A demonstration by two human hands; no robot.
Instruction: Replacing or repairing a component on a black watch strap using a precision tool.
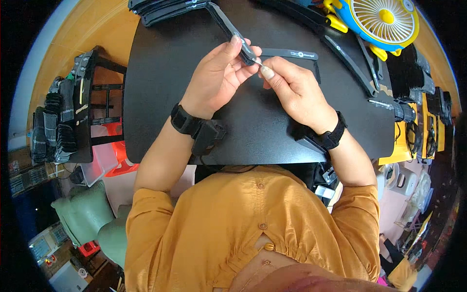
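Note:
My left hand (214, 73) is closed around the lower end of a black strap (226, 24) with pale printing, which slants up toward the table's far edge. Thumb and fingers of my right hand (299, 95) pinch a small, thin, pale piece (260, 63) right at the strap's end. Whether that piece is a tool or part of the strap I cannot tell. Just behind my hands, another black strap (287, 53) with a printed mark lies bent on the dark table (160, 97). Black bands circle both my wrists, the left one bearing a small box.
A pile of black straps (165, 13) rests at the far left edge. More straps (348, 63) lie at the right, near a blue and yellow fan (386, 17). Stacked black bundles (51, 121) stand on a side table to the left, beyond a green chair (87, 214).

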